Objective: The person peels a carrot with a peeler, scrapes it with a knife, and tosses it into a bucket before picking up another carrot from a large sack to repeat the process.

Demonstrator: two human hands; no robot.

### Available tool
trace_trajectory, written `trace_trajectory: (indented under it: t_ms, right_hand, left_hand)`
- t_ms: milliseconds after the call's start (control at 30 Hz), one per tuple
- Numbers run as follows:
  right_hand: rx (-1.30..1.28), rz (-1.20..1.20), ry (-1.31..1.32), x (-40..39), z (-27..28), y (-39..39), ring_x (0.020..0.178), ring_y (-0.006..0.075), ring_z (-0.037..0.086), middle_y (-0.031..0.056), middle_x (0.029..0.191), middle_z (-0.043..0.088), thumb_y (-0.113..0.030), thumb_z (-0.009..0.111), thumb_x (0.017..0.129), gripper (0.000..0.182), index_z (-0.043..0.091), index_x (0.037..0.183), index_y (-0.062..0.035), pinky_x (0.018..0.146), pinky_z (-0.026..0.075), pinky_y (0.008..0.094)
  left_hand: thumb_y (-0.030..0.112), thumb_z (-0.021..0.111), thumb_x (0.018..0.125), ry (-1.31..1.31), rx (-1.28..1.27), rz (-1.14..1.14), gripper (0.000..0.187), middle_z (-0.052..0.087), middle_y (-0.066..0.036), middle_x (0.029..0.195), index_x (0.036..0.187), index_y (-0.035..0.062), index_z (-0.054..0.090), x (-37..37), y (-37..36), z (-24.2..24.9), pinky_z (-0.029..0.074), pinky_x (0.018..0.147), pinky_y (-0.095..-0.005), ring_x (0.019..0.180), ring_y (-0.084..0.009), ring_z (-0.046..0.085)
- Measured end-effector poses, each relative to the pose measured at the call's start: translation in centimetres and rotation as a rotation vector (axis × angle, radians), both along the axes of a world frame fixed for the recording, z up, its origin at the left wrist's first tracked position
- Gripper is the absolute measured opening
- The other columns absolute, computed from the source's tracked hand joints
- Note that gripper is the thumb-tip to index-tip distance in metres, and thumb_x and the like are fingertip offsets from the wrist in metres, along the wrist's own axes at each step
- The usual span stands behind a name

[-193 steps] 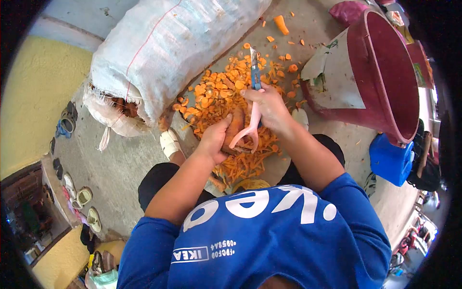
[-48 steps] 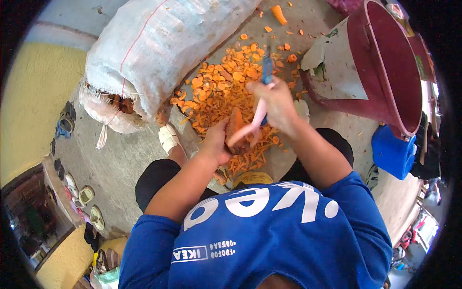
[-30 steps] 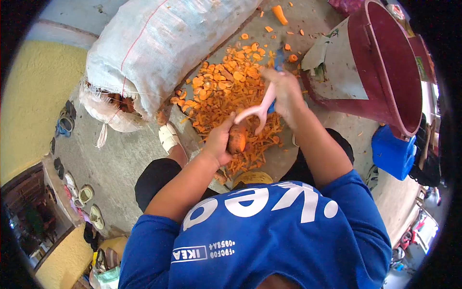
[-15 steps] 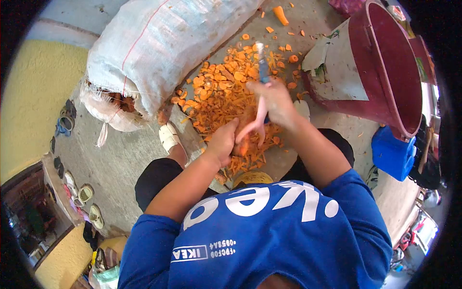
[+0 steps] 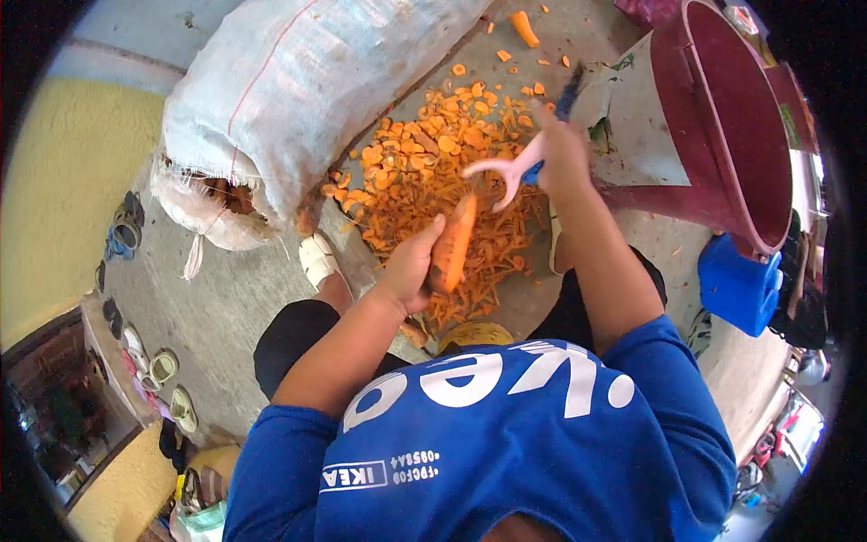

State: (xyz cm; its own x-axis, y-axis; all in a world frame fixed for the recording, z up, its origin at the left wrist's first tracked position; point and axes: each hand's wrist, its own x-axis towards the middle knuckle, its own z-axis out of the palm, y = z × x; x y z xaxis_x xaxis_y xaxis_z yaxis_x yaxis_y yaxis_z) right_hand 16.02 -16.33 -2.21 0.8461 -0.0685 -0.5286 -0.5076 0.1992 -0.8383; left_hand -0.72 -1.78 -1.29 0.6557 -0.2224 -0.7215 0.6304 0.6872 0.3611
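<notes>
My left hand (image 5: pixel 410 264) is closed around the lower end of a carrot (image 5: pixel 458 239), which points up and away from me, mostly bright orange with a darker patch along its lower left side. Held in my right hand (image 5: pixel 564 155) is a pink Y-shaped peeler (image 5: pixel 514 172), its head just above the carrot's tip and apart from it. A blue and dark knife-like tool (image 5: pixel 570 95) sticks out beyond the same hand, blurred. Below both hands, orange peelings (image 5: pixel 415 208) and round carrot slices (image 5: pixel 406 149) lie heaped on the ground.
A large white woven sack (image 5: pixel 289 99) lies to the left of the heap. A dark red bucket (image 5: pixel 673 194) leans at the right, beside a blue jerrycan (image 5: pixel 736 287). One whole carrot piece (image 5: pixel 524 29) lies at the far end. Several shoes (image 5: pixel 163 369) stand along the left wall.
My right hand has swung up and to the right with the peeler, away from the carrot. The carrot in my left hand now shows plainly and points more upward.
</notes>
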Motion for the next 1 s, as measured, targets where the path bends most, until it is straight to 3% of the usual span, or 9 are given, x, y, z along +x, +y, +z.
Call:
trace_trajectory:
  t_ms: [100,167,267,367,500,600,800,900,1000]
  right_hand:
    - [0.171,0.175,0.065,-3.7,1.9,2.4,0.047,0.0098,0.036,-0.0016,0.058,0.041,-0.016,0.067,0.068,0.023,0.044,0.068,-0.0095,0.041,0.027,0.0261]
    - [0.032,0.227,0.002,-3.7,1.9,2.6,0.050,0.0095,0.038,-0.0017,0.058,0.040,-0.015,0.066,0.069,0.022,0.045,0.068,-0.0091,0.042,0.029,0.0263]
    - [-0.060,-0.054,0.004,-0.5,0.0,0.8,0.051,0.0094,0.039,-0.0017,0.057,0.039,-0.015,0.065,0.070,0.021,0.045,0.068,-0.0087,0.043,0.031,0.0269]
    - [0.060,-0.075,0.042,-0.1,0.4,0.1,0.049,0.0097,0.038,-0.0020,0.056,0.039,-0.016,0.065,0.070,0.022,0.045,0.066,-0.0086,0.043,0.031,0.0273]
    - [0.188,0.333,0.033,-4.6,2.5,2.4,0.045,0.0078,0.036,-0.0037,0.057,0.039,-0.019,0.065,0.070,0.022,0.046,0.066,-0.0083,0.041,0.029,0.0248]
    - [0.098,0.479,-0.041,-6.2,2.8,2.9,0.046,0.0068,0.036,-0.0033,0.058,0.041,-0.019,0.065,0.070,0.021,0.047,0.068,-0.0076,0.041,0.028,0.0241]
    - [0.155,0.261,0.013,-4.2,0.2,2.3,0.045,0.0057,0.034,-0.0047,0.054,0.039,-0.015,0.065,0.071,0.020,0.049,0.076,-0.0056,0.039,0.025,0.0217]
    - [-0.083,0.007,-0.020,0.0,0.0,0.2,0.046,0.0073,0.035,-0.0037,0.056,0.039,-0.017,0.066,0.070,0.022,0.048,0.077,-0.0052,0.040,0.026,0.0236]
    - [0.047,0.132,-0.007,-1.5,1.2,0.6,0.044,0.0097,0.037,-0.0014,0.054,0.040,-0.021,0.065,0.069,0.025,0.043,0.064,-0.0094,0.039,0.029,0.0272]
  left_hand:
    - [0.033,0.043,0.084,-0.008,0.010,0.021,0.031,0.054,-0.004,0.084,0.100,0.0071,0.051,0.1,-0.1,-0.6,0.046,0.058,-0.0263,0.070,-0.0121,0.053]
    - [0.033,0.043,0.084,-0.019,0.014,-0.004,0.032,0.055,-0.004,0.086,0.102,0.0072,0.050,0.0,-0.2,-0.8,0.046,0.058,-0.0265,0.072,-0.0126,0.053]
    - [0.033,0.043,0.084,-0.019,0.001,-0.033,0.033,0.055,-0.004,0.089,0.104,0.0075,0.049,-0.1,0.1,-0.8,0.046,0.058,-0.0273,0.075,-0.0134,0.053]
    - [0.033,0.043,0.084,-0.010,-0.005,0.029,0.033,0.055,-0.004,0.092,0.105,0.0077,0.048,0.0,0.0,-0.9,0.046,0.062,-0.0283,0.078,-0.0141,0.054]
    - [0.033,0.039,0.085,0.028,-0.052,0.034,0.034,0.055,-0.005,0.093,0.106,0.0075,0.048,0.3,0.1,0.2,0.046,0.069,-0.0297,0.082,-0.0150,0.054]
    - [0.033,0.036,0.086,0.050,-0.094,0.081,0.036,0.055,-0.006,0.095,0.108,0.0072,0.047,0.5,-0.6,-0.1,0.045,0.072,-0.0309,0.084,-0.0156,0.054]
    - [0.031,0.036,0.087,-0.022,-0.049,0.023,0.032,0.055,-0.004,0.087,0.101,0.0057,0.049,0.2,-0.3,-1.5,0.044,0.068,-0.0298,0.076,-0.0146,0.053]
    - [0.030,0.036,0.087,0.034,-0.037,0.032,0.030,0.055,-0.004,0.085,0.099,0.0059,0.050,-0.1,-1.0,-0.6,0.044,0.068,-0.0286,0.074,-0.0134,0.053]
    - [0.030,0.036,0.087,0.034,0.014,0.041,0.029,0.055,-0.003,0.083,0.099,0.0067,0.050,-0.2,-0.7,-0.6,0.044,0.067,-0.0275,0.072,-0.0122,0.053]
